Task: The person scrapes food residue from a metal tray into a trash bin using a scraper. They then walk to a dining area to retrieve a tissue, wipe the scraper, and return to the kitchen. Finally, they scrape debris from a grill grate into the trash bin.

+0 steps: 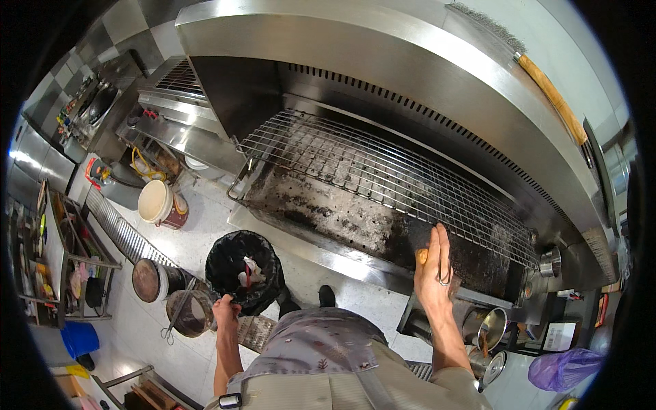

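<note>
My left hand [226,309] grips the rim of a bin lined with a black plastic bag [243,266], in which some crumpled white and pink waste lies. Over the right part of a long charcoal grill trough [328,215], my right hand [434,266] reaches to the front edge of a wire grate [379,174], fingers extended. A metal loop and a light brown wooden end show at that hand; what tool they belong to, and how firmly it is held, I cannot tell. The grate lies tilted over the trough's back part, and the bed below is blackened with pale ash.
A lidded bucket [155,202] and a gas cylinder [120,179] stand at the left. Below them are two round containers, one with tongs [179,307] across it. Steel pots [484,328] stand under the grill's right end. A steel hood [359,41] overhangs the grill.
</note>
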Motion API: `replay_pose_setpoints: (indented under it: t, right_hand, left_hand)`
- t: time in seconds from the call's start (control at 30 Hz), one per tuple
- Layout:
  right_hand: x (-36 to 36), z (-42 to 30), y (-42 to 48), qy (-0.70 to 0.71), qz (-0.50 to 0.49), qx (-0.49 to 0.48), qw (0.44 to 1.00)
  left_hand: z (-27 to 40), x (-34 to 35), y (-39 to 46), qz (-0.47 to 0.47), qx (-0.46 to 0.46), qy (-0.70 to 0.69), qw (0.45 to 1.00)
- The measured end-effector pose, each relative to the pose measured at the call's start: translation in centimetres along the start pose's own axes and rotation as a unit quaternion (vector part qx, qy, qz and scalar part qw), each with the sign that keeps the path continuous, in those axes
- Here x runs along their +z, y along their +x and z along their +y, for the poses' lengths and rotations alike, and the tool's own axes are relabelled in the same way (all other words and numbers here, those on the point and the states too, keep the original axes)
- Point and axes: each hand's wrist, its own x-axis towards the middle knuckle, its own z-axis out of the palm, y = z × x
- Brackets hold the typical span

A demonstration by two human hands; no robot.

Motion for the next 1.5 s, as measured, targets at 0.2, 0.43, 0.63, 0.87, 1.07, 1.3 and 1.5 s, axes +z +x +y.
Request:
replay_pose_setpoints:
  t: [0.2,0.43,0.63,0.87,1.07,1.3,1.5]
  right_hand:
    - [-0.1,-2.5,-1.2,0.087,0.021,0.071,0.994]
    - [1.9,-3.8,-0.4,0.177,0.150,0.141,0.962]
    - [3.9,-6.4,-2.7,0.614,0.217,0.305,0.695]
    - [10.6,-7.7,-7.8,0.705,0.267,0.295,0.587]
    - [13.7,-6.9,-10.2,0.746,0.282,0.313,0.516]
    - [14.3,-5.0,-11.9,0.747,0.310,0.337,0.481]
    - [13.8,-4.3,-13.0,0.762,0.314,0.377,0.422]
  left_hand:
    - [1.2,-0.2,0.6,-0.022,0.003,0.023,0.999]
    - [3.4,-1.1,2.4,-0.027,-0.019,0.067,0.997]
    - [4.9,-1.2,2.7,-0.028,-0.020,0.098,0.995]
    - [7.1,-1.8,4.0,-0.051,-0.024,0.121,0.991]
    - [8.0,-3.0,5.0,-0.094,-0.014,0.150,0.984]
    - [7.7,-2.8,5.7,-0.120,-0.005,0.146,0.982]
    - [6.2,-4.6,6.1,-0.128,0.016,0.107,0.986]
